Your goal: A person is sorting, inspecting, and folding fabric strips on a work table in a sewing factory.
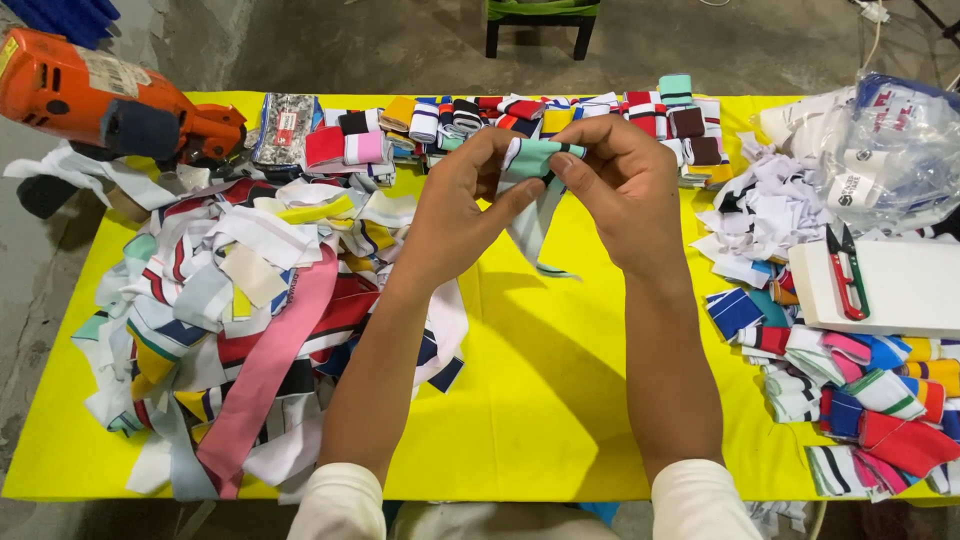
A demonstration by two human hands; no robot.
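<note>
- Left hand (462, 200) and right hand (622, 188) were raised together over the middle of the yellow table (560, 400), both pinched on one mint-green ribbed strip (535, 165).
- Left hand: thumb and fingers closed narrow on the strip's left end. Right hand: fingers curled over the top right, thumb tucked beneath, holding the folded part.
- The strip sat between the two hands, clear of the tabletop; its loose tail hung down between the wrists, with its tip close to the cloth.
- Look of the strip: pale mint body, white band, thin dark stripe along the edge; soft knit, limp, folded over at the top.
- Judgement on doing the fold well: keep edges lined up so the stripes meet, hold the layers flat under the thumbs, and take up the hanging tail without letting it twist. Limp knit likely to slip if the pinch loosens.
- Left of the arms: big loose heap of strips (230, 310), a long pink one lying on it.
- Far edge: row of folded pieces (520, 118).
- Right: more folded bundles (860, 390), red thread snips (848, 272) on a white block (900, 290), clear plastic bag (890, 140).
- Far left: orange power tool (110, 95).
</note>
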